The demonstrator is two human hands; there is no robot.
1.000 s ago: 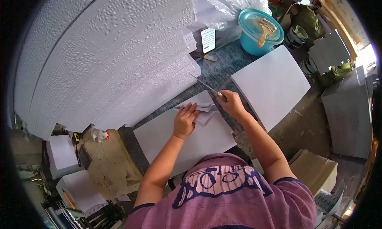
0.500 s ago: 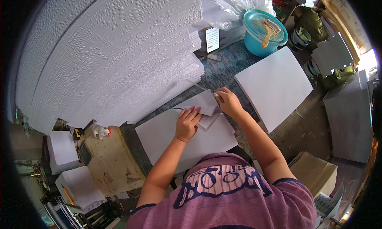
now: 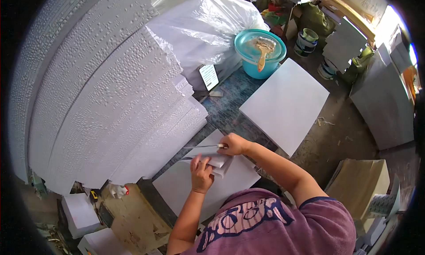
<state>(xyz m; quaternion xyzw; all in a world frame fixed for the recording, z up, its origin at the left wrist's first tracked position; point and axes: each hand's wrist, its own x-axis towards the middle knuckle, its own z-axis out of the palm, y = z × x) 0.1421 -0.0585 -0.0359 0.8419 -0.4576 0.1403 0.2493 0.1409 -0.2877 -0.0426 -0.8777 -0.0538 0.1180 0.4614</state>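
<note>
My right hand (image 3: 234,144) is closed around the handle of a thin long-bladed knife (image 3: 201,147), whose blade points left over the papers. My left hand (image 3: 202,177) rests on folded white sheets (image 3: 214,159), its fingers apart and slightly bent. The folded sheets lie on a larger stack of white paper (image 3: 239,177) in front of me. Part of the sheets is hidden under the left fingers.
Tall stacks of white sheets with bumpy edges (image 3: 110,100) stand at the left. Another white stack (image 3: 285,104) lies to the right. Behind are a blue bucket (image 3: 256,69) with a brush (image 3: 263,55) on its lid, a phone (image 3: 209,77) and a plastic bag (image 3: 203,24).
The view has shifted, so the scene sits lower and further left. My right hand has brought the knife across the folded sheets. My left fingers are more bent and lifted than before.
</note>
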